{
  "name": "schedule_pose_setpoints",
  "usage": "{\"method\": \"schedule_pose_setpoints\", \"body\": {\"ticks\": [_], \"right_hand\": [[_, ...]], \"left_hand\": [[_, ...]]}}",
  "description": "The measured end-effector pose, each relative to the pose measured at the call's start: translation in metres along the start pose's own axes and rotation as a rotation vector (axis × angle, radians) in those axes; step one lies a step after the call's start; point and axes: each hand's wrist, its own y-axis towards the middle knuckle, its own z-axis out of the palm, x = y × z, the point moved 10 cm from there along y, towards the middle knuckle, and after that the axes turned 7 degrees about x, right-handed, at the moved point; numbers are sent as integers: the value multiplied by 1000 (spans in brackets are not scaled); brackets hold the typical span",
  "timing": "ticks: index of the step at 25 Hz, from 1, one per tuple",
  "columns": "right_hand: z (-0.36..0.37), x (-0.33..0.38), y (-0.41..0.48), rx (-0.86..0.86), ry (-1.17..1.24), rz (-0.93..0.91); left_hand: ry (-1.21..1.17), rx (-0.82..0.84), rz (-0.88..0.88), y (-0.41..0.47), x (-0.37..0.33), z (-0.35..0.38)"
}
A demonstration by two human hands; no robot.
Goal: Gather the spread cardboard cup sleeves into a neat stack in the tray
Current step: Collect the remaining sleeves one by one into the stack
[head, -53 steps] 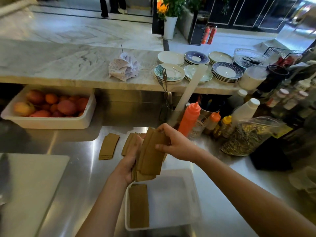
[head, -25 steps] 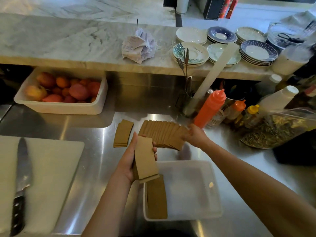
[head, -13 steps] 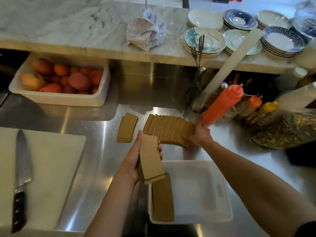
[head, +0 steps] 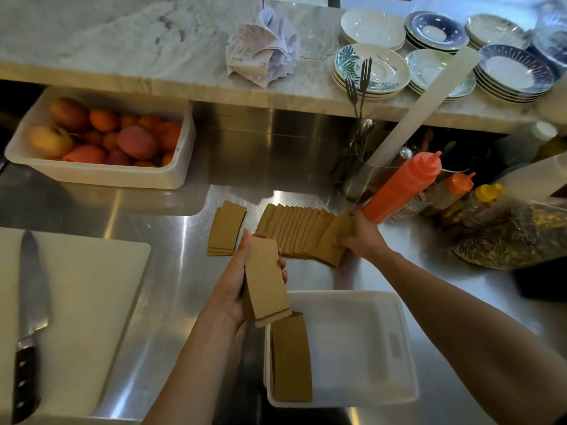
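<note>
My left hand [head: 234, 283] grips a squared stack of brown cup sleeves [head: 267, 279], held upright above the near-left corner of the white tray [head: 399, 338]. Inside the tray, along its left wall, lies a stack of sleeves [head: 291, 360]. On the steel counter beyond, a fanned row of sleeves [head: 297, 231] lies overlapped. My right hand [head: 360, 236] pinches the rightmost sleeves of that fan at its right end. A small separate pile of sleeves [head: 225, 228] lies just left of the fan.
A white cutting board [head: 76, 302] with a knife [head: 29, 317] sits at left. A white bin of fruit [head: 101, 139] stands at back left. An orange squeeze bottle [head: 402, 185], other bottles and a cutlery holder [head: 359, 173] crowd the back right, by a seed bag [head: 515, 237].
My right hand left the held stack and reached out to the right end of the fanned row. My left hand keeps its stack, squared now, over the tray corner.
</note>
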Motion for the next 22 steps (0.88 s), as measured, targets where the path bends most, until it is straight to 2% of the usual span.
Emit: {"method": "schedule_pose_setpoints", "body": {"ticks": [5,10,14,18,22], "right_hand": [[16,3,10,83,-73,60],[5,0,3,-18,-60,58],[2,4,-11,29,182,34],[0,19,-33,148,260,-6],[-20,34,-68,160,368,-6]], "left_hand": [[4,-14,-11,1,-2,-3],[1,-14,4,1,-4,-4],[-4,-6,8,1,-3,-4],[-28,9,4,1,-1,-1],[-19,-21,4,-4,2,-7]]}}
